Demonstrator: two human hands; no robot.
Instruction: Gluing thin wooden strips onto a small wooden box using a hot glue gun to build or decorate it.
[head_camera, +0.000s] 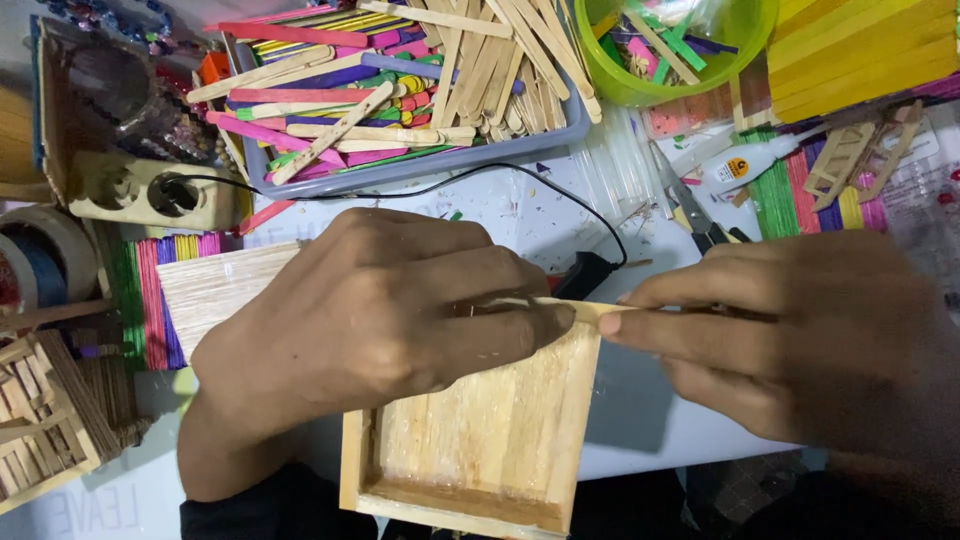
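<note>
Head view: left hand (380, 310) and right hand (790, 335) both pinch a plain stick (590, 311) along the top wall of the wooden box (490, 440), fingers pressing from each end, likely to seat it flush; glue gun (585, 275) lies just behind

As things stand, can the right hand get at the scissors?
Probably yes, once it lets go. The right hand is pinching a stick on the wooden tray's top edge, and the scissors lie just beyond it on the table, with nothing lying over them.
</note>
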